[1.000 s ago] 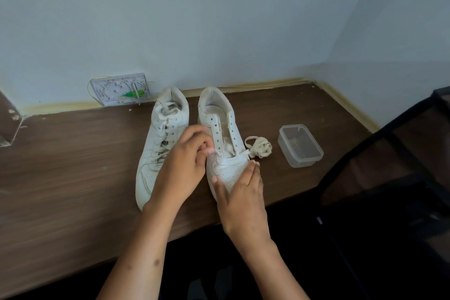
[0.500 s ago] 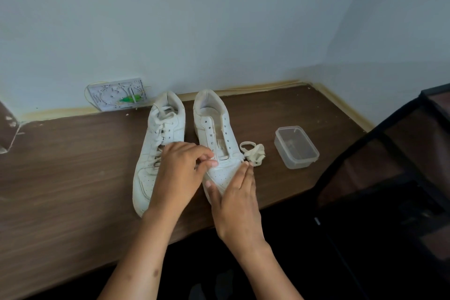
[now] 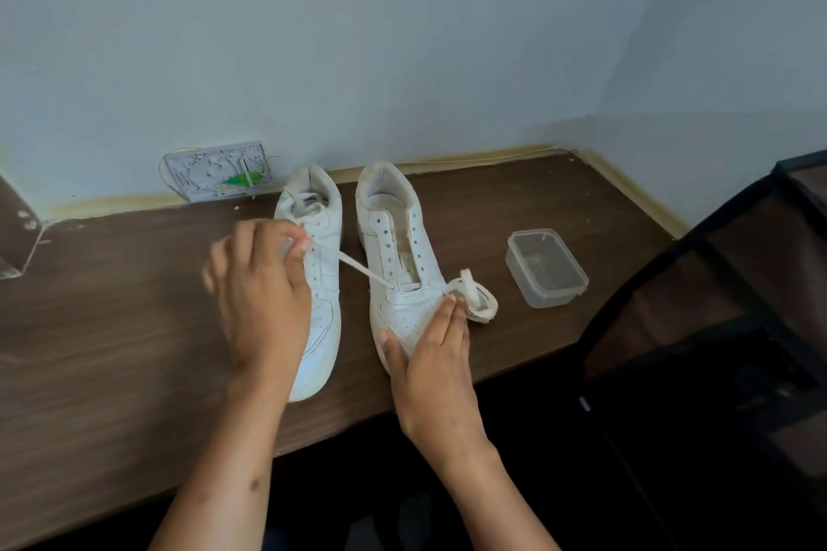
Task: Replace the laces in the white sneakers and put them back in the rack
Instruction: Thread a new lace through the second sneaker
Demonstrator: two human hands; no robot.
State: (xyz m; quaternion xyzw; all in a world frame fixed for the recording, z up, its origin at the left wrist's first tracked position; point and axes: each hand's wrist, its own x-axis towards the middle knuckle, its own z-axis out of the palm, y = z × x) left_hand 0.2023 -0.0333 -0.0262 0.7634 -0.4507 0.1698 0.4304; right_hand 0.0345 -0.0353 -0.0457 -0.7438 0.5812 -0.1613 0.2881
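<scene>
Two white sneakers are seen side by side on a dark wood-grain bench (image 3: 112, 349), heels toward a pale wall. The left sneaker (image 3: 320, 282) is laced along its upper eyelets, while the right sneaker (image 3: 398, 264) shows bare eyelet rows, with only one lace (image 3: 362, 271) threaded through a low eyelet on its left side. That lace is drawn taut and slantwise across the gap between the shoes, its free end pinched between thumb and fingertips of the left hand (image 3: 264, 295), whose grip is closed narrowly on it above the left sneaker. The right hand (image 3: 429, 349) is laid over the toe of the right sneaker, fingers straight and thumb spread against the sole edge, so its grip is wide and flat rather than closed. Just beside those fingertips, the rest of the lace is gathered in a loose bundle (image 3: 474, 298) on the bench, touching the shoe's right side. A clear plastic container (image 3: 546, 268) stands near the bundle, farther right. A transparent panel with green markings (image 3: 219, 170) is propped against the wall behind the left sneaker. A dark frame (image 3: 716, 259) is visible at the right edge.
</scene>
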